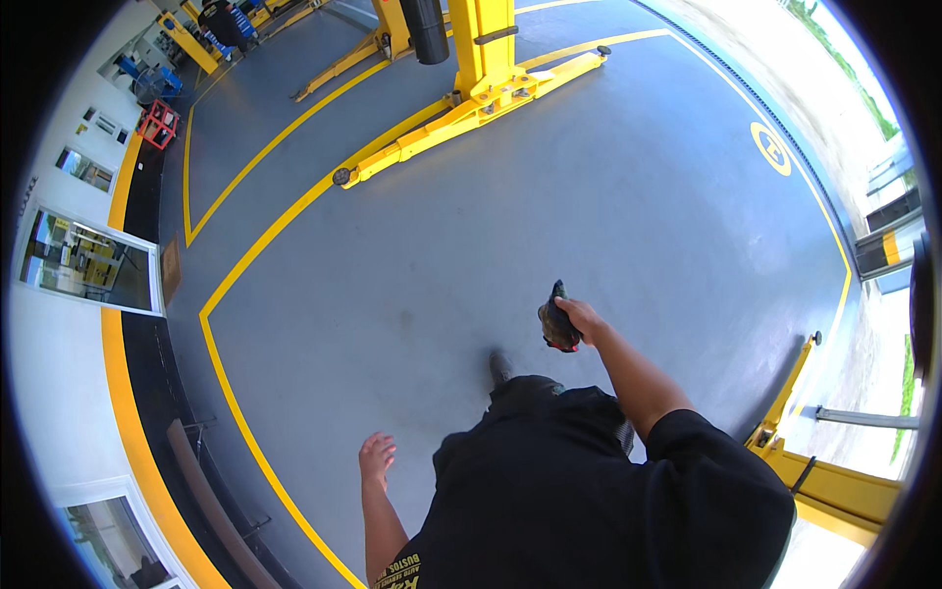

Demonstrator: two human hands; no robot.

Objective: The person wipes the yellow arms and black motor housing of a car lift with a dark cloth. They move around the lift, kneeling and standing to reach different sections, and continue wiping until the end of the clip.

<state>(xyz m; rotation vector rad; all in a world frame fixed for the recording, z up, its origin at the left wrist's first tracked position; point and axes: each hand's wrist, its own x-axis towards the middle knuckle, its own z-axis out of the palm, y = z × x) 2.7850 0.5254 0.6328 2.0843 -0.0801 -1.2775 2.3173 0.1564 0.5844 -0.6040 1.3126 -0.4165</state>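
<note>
My right hand (581,319) is closed round a dark, lumpy item (555,322) with a red patch at its lower end. It looks like bunched work gloves or cloth, but I cannot make out its exact kind. That hand is held out over the grey floor (432,265), ahead of my body. Lower and to the left, my left hand (377,456) hangs beside me, fingers loosely bent and apart, holding nothing. One dark shoe (500,365) shows ahead of my trousers, between the two hands.
A yellow vehicle lift post (485,44) with low arms (432,142) stands ahead. Another yellow lift (824,481) is at the right. Along the left wall are a glass door (93,260) and a brown bench (211,501). A red cart (159,125) and another person (221,22) are far left.
</note>
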